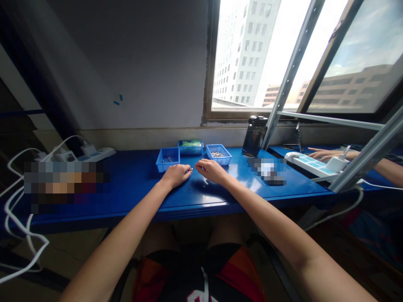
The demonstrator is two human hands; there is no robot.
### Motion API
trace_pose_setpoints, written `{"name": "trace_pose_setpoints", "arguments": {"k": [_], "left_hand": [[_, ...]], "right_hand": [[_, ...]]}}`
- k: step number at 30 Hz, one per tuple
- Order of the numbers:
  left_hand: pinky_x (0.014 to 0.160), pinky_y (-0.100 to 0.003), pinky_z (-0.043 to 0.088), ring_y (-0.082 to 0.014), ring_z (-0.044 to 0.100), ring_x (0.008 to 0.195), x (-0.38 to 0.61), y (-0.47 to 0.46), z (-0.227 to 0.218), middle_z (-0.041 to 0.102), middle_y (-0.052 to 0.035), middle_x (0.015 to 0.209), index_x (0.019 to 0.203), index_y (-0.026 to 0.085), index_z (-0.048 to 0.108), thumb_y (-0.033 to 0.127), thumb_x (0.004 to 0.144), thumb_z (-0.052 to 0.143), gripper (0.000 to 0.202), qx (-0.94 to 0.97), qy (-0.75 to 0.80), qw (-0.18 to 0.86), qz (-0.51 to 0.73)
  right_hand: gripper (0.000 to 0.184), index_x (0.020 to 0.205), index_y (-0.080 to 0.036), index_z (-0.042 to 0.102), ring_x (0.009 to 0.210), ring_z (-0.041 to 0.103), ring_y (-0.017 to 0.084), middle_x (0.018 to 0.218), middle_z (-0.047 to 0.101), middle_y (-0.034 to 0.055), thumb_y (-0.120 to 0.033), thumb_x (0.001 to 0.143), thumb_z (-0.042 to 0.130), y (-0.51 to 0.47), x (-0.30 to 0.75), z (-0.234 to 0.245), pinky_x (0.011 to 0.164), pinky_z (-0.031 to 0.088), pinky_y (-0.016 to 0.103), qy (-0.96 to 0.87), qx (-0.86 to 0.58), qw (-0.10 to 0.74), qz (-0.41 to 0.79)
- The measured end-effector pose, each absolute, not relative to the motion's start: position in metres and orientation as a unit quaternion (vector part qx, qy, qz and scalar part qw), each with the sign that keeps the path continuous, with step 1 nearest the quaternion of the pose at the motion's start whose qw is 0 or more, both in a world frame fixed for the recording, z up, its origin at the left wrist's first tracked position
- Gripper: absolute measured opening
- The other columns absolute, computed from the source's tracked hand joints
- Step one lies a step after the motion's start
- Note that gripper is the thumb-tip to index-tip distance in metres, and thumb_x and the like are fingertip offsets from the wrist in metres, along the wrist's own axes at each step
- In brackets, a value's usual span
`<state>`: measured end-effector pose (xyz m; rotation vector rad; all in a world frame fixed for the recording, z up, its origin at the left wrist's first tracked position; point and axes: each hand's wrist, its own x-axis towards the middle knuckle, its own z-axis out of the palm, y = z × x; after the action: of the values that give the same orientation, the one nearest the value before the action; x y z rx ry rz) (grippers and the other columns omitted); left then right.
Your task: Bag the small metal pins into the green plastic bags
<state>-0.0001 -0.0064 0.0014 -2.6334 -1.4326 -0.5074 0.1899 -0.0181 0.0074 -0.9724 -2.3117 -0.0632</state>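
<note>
My left hand (176, 175) rests low over the blue table, its fingers closed in a pinch. A tiny shiny metal piece (192, 169) shows at its fingertips; its kind is too small to make out. Close beside it, my right hand (210, 170) is also pinched, fingertips pointing at the piece, and what they hold is hidden. Behind my left hand stands a blue bin (160, 164) with a few small metal parts. Another blue bin (227, 160), just behind my right hand, contains many small metal parts. Between them and farther back, a third blue bin (181, 149) has green packets inside.
A dark bottle (254, 136) stands at the back right, with a blurred-out item (267, 170) before it. Power strips (317, 167) and white cables lie at both sides. A metal post (291, 71) rises on the right. Beyond it, another person's hand (327, 153) rests on a table.
</note>
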Motion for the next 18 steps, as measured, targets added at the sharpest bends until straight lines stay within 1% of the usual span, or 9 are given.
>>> {"name": "trace_pose_setpoints", "arguments": {"k": [8, 14, 18], "left_hand": [[0.055, -0.025, 0.038, -0.0216, 0.061, 0.07, -0.0005, -0.0057, 0.0013, 0.065, -0.0042, 0.073, 0.077, 0.021, 0.058, 0.038, 0.083, 0.041, 0.025, -0.868, -0.464, 0.061, -0.163], [0.057, -0.025, 0.039, -0.0204, 0.061, 0.069, -0.0013, -0.0057, 0.0005, 0.065, -0.0044, 0.072, 0.077, 0.021, 0.059, 0.039, 0.083, 0.041, 0.026, -0.863, -0.473, 0.058, -0.168], [0.057, -0.025, 0.039, -0.0205, 0.061, 0.07, -0.0012, -0.008, 0.0035, 0.065, -0.0043, 0.074, 0.079, 0.021, 0.059, 0.039, 0.084, 0.041, 0.025, -0.864, -0.468, 0.051, -0.181]], "right_hand": [[0.02, 0.088, -0.017, 0.065, 0.065, 0.049, 0.009, 0.078, 0.058, 0.0033, -0.023, 0.085, 0.046, -0.0186, 0.1902, 0.0073, 0.062, 0.035, 0.02, -0.878, -0.363, 0.31, -0.025], [0.019, 0.088, -0.017, 0.065, 0.065, 0.049, 0.01, 0.078, 0.058, 0.0034, -0.021, 0.084, 0.047, -0.016, 0.1908, 0.0062, 0.063, 0.035, 0.02, -0.872, -0.375, 0.312, -0.025], [0.016, 0.083, -0.016, 0.063, 0.066, 0.05, 0.01, 0.074, 0.059, 0.0027, -0.019, 0.082, 0.048, -0.0102, 0.1919, 0.0032, 0.064, 0.034, 0.02, -0.861, -0.401, 0.312, -0.026]]}}
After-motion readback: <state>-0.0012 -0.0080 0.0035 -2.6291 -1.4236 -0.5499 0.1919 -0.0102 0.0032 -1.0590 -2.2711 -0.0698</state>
